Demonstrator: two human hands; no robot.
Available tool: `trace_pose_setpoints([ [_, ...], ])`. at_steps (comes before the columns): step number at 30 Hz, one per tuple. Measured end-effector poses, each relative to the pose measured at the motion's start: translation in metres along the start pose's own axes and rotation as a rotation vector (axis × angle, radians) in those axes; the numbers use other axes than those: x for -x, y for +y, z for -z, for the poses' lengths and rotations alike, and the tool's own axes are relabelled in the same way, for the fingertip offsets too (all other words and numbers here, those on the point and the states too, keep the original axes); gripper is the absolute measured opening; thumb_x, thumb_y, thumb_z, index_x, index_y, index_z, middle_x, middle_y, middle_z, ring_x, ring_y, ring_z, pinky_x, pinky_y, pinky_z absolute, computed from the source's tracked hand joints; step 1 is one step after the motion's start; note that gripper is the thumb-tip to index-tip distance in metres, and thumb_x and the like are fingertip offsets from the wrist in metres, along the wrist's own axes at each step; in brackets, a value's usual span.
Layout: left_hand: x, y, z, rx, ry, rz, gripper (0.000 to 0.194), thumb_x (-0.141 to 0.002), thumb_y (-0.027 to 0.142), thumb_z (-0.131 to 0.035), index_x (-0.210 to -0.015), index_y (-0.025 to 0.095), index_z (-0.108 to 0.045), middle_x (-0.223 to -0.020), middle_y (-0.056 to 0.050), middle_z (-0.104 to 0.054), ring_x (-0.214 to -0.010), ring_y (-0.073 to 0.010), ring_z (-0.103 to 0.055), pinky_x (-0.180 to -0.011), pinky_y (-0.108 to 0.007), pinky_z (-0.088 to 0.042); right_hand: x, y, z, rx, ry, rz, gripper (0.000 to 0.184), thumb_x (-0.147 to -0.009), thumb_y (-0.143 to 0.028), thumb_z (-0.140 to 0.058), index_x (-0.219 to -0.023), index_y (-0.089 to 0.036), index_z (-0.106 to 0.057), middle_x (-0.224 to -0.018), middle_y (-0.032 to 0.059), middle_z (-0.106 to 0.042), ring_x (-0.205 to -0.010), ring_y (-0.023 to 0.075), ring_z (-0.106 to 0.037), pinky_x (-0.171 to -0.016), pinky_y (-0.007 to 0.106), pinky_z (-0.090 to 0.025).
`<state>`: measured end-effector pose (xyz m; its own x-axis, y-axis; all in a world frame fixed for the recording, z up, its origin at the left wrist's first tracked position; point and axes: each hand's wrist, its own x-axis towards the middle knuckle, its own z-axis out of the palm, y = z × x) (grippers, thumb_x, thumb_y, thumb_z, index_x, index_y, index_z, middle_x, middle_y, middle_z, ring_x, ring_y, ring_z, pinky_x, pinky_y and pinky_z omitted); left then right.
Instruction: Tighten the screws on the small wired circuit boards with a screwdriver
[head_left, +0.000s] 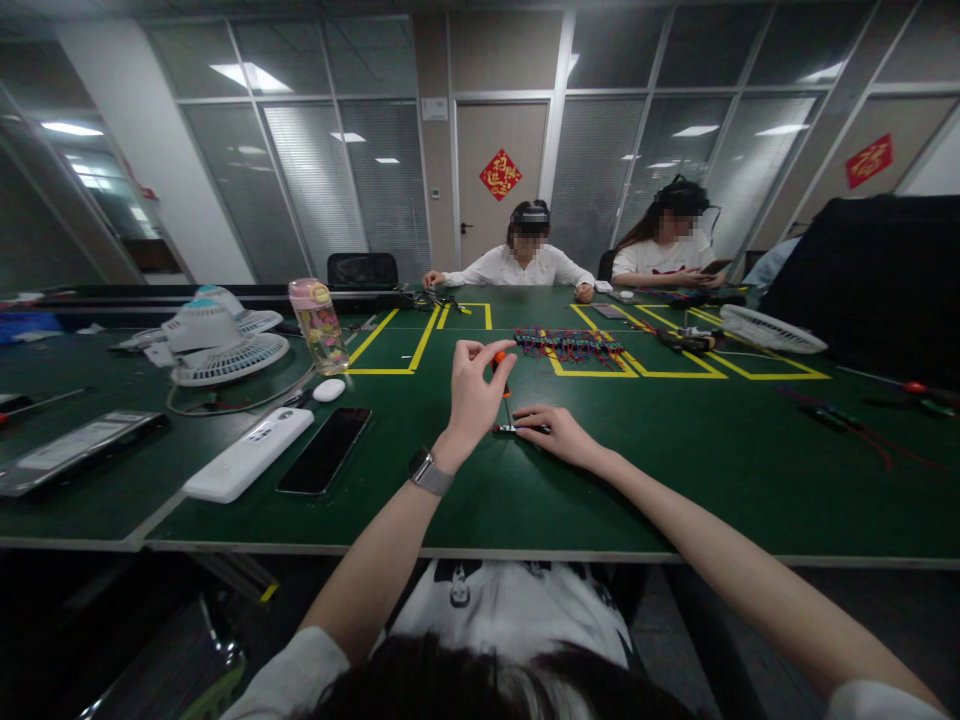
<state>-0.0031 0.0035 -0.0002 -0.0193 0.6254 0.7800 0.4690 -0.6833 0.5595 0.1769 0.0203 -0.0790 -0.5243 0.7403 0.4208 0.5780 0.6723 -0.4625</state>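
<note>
Green bench (420, 520) surface is crossed by yellow tape (379, 372) beyond the hands in the head view. Past the fingertips of the left hand (475, 392), a tangle of red and blue wires (571, 347) is spread out. To the left of that hand, a black phone (325, 450), a white rectangular device (250, 455), a white oval case (328, 390) and a pink-lidded bottle (320, 325) are set out, with white fans (225, 340) placed farther off. Two people (529, 255) are seated across the bench.

The small part (507, 430) is partly covered by the fingers of the right hand (556, 434), so its full outline cannot be made out. The handle of the screwdriver (508, 395) is partly hidden by the left hand.

The screwdriver is gripped near its top by the left hand, its shaft pointed down to the small part, which is held against the bench at the right fingertips, below the left hand.
</note>
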Motion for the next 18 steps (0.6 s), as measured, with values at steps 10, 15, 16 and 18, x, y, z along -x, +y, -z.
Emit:
trace_pose_setpoints([
  [10, -0.0034, -0.0014, 0.0013, 0.219, -0.181, 0.008, 0.029, -0.092, 0.025, -0.048, -0.117, 0.021, -0.061, -0.099, -0.005, -0.065, -0.086, -0.0140, -0.062, -0.080, -0.025, -0.048, -0.0001, -0.0022, 0.0007, 0.003, -0.001, -0.006, 0.022, -0.087, -0.030, -0.057, -0.099, -0.023, -0.074, -0.113, 0.0083, -0.068, -0.102, 0.0234, -0.065, -0.092, 0.038, -0.049],
  [15, -0.0025, -0.0022, 0.0010, 0.081, -0.163, -0.050, 0.033, -0.092, 0.025, -0.048, -0.124, 0.023, -0.056, -0.108, -0.006, -0.059, -0.100, -0.0150, -0.057, -0.092, -0.028, -0.044, -0.0007, -0.0019, 0.0001, 0.006, -0.006, -0.008, 0.023, -0.087, -0.029, -0.057, -0.100, -0.020, -0.074, -0.113, 0.0103, -0.068, -0.101, 0.0238, -0.065, -0.092, 0.038, -0.049],
  [16, -0.0027, -0.0026, 0.0005, 0.102, -0.179, -0.059, 0.035, -0.093, 0.022, -0.044, -0.127, 0.023, -0.053, -0.115, -0.006, -0.058, -0.107, -0.0149, -0.055, -0.096, -0.028, -0.041, -0.0006, -0.0020, 0.0002, 0.004, -0.007, -0.008, 0.023, -0.087, -0.029, -0.057, -0.100, -0.020, -0.074, -0.113, 0.0104, -0.068, -0.100, 0.0238, -0.065, -0.092, 0.038, -0.049],
  [18, -0.0031, -0.0028, -0.0005, 0.161, -0.196, -0.069, 0.038, -0.094, 0.017, -0.039, -0.129, 0.022, -0.050, -0.123, -0.007, -0.056, -0.115, -0.0146, -0.052, -0.101, -0.028, -0.039, -0.0004, -0.0022, 0.0004, 0.000, -0.006, -0.006, 0.022, -0.087, -0.029, -0.057, -0.099, -0.021, -0.074, -0.113, 0.0098, -0.068, -0.101, 0.0236, -0.065, -0.092, 0.038, -0.050],
])
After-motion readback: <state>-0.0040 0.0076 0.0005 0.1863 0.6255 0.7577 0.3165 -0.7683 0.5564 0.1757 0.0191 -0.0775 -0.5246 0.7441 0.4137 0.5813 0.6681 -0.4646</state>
